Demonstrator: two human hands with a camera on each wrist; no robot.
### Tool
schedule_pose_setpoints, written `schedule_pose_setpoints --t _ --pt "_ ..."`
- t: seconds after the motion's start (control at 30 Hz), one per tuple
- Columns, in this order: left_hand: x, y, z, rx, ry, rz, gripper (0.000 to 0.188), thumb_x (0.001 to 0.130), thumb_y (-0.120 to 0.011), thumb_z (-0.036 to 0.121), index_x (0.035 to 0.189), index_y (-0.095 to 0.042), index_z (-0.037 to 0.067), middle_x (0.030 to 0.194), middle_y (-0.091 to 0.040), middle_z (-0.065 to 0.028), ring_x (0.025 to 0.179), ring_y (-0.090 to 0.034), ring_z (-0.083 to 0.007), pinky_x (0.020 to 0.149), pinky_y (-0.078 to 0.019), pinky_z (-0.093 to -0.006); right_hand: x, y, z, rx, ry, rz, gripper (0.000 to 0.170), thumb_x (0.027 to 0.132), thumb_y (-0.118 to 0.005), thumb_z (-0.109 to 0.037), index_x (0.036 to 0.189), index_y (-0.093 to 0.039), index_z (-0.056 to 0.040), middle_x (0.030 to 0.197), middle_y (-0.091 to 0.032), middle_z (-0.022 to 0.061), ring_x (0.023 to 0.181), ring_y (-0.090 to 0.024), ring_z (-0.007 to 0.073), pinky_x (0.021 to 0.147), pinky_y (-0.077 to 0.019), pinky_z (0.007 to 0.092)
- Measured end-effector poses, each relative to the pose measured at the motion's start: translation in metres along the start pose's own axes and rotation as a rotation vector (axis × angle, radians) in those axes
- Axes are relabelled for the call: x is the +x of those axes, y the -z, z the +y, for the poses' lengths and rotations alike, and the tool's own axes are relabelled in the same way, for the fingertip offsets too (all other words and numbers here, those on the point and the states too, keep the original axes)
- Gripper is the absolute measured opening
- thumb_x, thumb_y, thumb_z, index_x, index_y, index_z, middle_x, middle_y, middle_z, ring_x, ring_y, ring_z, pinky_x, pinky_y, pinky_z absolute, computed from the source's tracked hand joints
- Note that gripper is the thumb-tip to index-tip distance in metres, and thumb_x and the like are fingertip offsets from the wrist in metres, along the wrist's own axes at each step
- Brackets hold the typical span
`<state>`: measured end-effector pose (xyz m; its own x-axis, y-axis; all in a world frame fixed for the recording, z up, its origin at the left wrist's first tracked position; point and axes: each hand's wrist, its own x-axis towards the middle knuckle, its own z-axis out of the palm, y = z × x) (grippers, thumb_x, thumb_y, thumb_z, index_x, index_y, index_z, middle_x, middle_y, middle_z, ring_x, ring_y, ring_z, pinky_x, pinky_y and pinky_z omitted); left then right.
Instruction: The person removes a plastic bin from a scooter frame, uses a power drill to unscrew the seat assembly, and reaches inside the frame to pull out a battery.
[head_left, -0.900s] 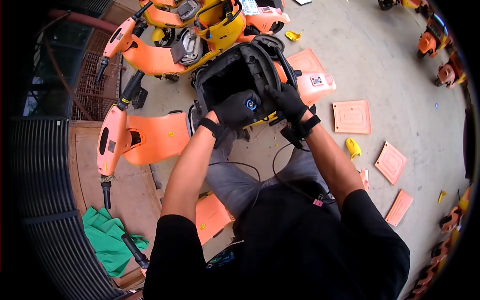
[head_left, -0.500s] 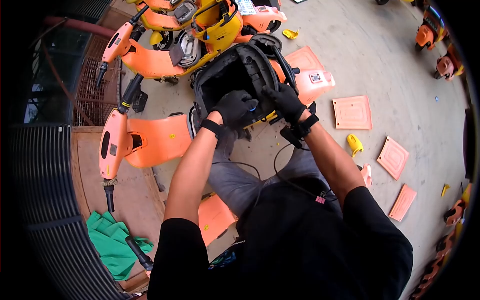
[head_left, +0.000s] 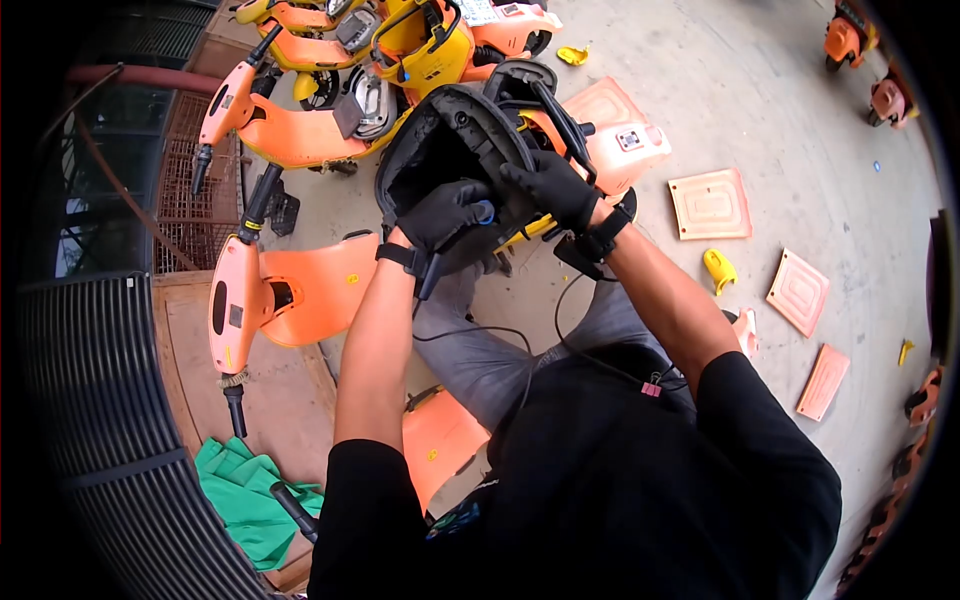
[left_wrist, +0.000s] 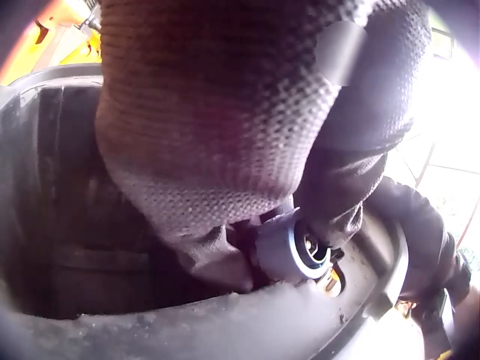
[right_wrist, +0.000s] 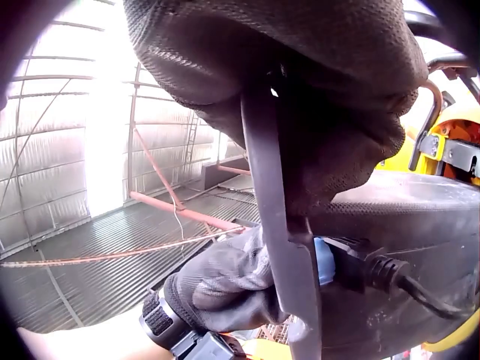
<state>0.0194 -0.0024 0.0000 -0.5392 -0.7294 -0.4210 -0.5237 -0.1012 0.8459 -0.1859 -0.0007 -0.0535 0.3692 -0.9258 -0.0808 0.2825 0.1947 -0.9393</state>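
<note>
A black bucket-like scooter compartment [head_left: 485, 138] stands in front of me, its inside dark. My left hand [head_left: 440, 213], in a black knit glove, is at the near rim and pinches a round connector with a blue collar [left_wrist: 289, 247]. Its socket face shows in the left wrist view. Behind the connector, a black cable [right_wrist: 424, 294] trails off in the right wrist view. My right hand [head_left: 555, 190], gloved too, grips the compartment's right rim [right_wrist: 264, 161], thumb and fingers on either side of the wall.
Orange and yellow scooters [head_left: 300, 135] crowd the left and back. Flat orange panels [head_left: 710, 203] and a yellow cover [head_left: 718, 270] lie on the concrete at right. Green cloth [head_left: 245, 500] lies at lower left. A thin cable [head_left: 480, 328] hangs across my legs.
The left hand has turned, so the blue connector's face, earlier toward the head camera, now shows edge-on. The right hand stays at the rim. The head view has shifted slightly.
</note>
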Motion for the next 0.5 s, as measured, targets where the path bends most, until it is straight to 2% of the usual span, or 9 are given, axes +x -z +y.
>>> schedule_pose_setpoints --t 0.1,0.17,0.2,0.27,0.4,0.47,0.5 --pt "0.000 -0.001 0.006 -0.066 -0.010 0.001 0.037 0.082 -0.059 0.015 0.112 -0.055 -0.005 0.105 -0.056 -0.0102 0.096 -0.053 -0.0181 0.089 -0.0413 -0.0302 0.000 0.001 0.004 0.025 0.000 -0.011 0.032 0.087 -0.061 -0.028 0.097 -0.062 0.0023 0.080 -0.063 0.0045 0.069 -0.057 0.0103 0.061 -0.0480 0.0255" --pt "-0.002 0.001 0.015 0.114 -0.080 -0.023 0.038 0.081 -0.059 0.015 0.113 -0.054 -0.006 0.103 -0.057 -0.0116 0.095 -0.054 -0.0187 0.088 -0.0420 -0.0304 0.002 0.000 0.008 0.031 0.014 -0.024 0.032 0.087 -0.061 -0.027 0.098 -0.062 0.0023 0.080 -0.063 0.0044 0.069 -0.057 0.0103 0.061 -0.0480 0.0254" --pt "-0.001 0.003 0.013 0.113 -0.078 -0.019 0.038 0.081 -0.059 0.015 0.113 -0.054 -0.006 0.103 -0.057 -0.0116 0.095 -0.054 -0.0187 0.088 -0.0420 -0.0304 0.002 -0.001 0.010 0.017 0.029 -0.011 0.031 0.087 -0.061 -0.027 0.098 -0.062 0.0020 0.080 -0.063 0.0044 0.069 -0.057 0.0103 0.061 -0.0480 0.0255" --pt "0.004 0.008 0.008 0.279 -0.027 -0.050 0.031 0.082 -0.057 0.016 0.106 -0.056 -0.005 0.097 -0.058 -0.0136 0.090 -0.055 -0.0186 0.083 -0.0437 -0.0309 0.000 -0.002 0.011 0.002 0.043 0.001 0.031 0.087 -0.061 -0.027 0.098 -0.062 0.0018 0.080 -0.063 0.0043 0.069 -0.057 0.0103 0.061 -0.0479 0.0255" --pt "0.006 0.005 0.013 0.424 0.006 -0.076 0.024 0.083 -0.055 0.017 0.097 -0.058 -0.003 0.090 -0.059 -0.0144 0.083 -0.055 -0.0206 0.076 -0.0445 -0.0324 0.001 -0.002 0.010 0.012 0.047 0.013 0.030 0.087 -0.061 -0.026 0.098 -0.062 0.0011 0.080 -0.063 0.0044 0.069 -0.057 0.0106 0.062 -0.0479 0.0262" --pt "0.004 -0.003 0.009 0.431 -0.074 0.059 0.021 0.085 -0.053 0.017 0.090 -0.058 -0.003 0.086 -0.058 -0.0148 0.077 -0.055 -0.0241 0.072 -0.0441 -0.0336 0.005 -0.001 0.012 0.058 0.036 0.007 0.030 0.087 -0.061 -0.026 0.098 -0.062 0.0011 0.080 -0.063 0.0045 0.069 -0.057 0.0107 0.062 -0.0477 0.0262" --pt "0.005 -0.005 0.008 0.433 -0.073 0.059 0.021 0.085 -0.053 0.017 0.090 -0.058 -0.003 0.086 -0.058 -0.0148 0.077 -0.055 -0.0241 0.072 -0.0441 -0.0336 0.007 0.001 0.015 0.072 0.028 -0.001 0.029 0.087 -0.061 -0.026 0.098 -0.062 0.0010 0.080 -0.063 0.0044 0.069 -0.057 0.0106 0.062 -0.0476 0.0259"
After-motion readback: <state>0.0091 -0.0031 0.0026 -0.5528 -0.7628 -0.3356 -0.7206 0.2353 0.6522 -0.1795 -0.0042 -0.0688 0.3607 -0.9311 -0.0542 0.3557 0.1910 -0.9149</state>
